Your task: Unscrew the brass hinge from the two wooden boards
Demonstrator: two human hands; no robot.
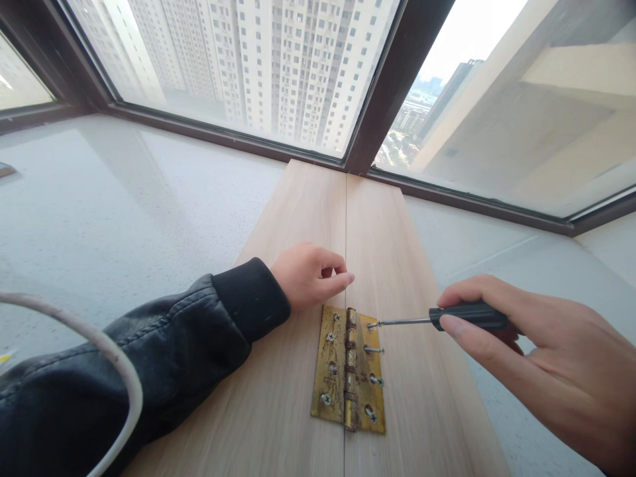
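Note:
My right hand (541, 351) grips the black handle of a screwdriver (467, 317). Its thin metal shaft points left, and the tip meets a screw (373, 324) at the top hole of the hinge's right leaf. The brass hinge (348, 371) is worn and lies flat across the seam of two pale wooden boards (278, 424). Several screws stand or tilt in the right leaf; those in the left leaf sit lower. Just above the hinge, my left hand (311, 275) rests on the boards with fingers curled and thumb against the forefinger, nothing visible in it.
The boards lie on a white speckled sill (163, 199) and reach the dark window frame (365, 86). A pale cable (124, 371) loops at the lower left, by my black sleeve (199, 338). Part of a flat object (6, 170) shows at the left edge.

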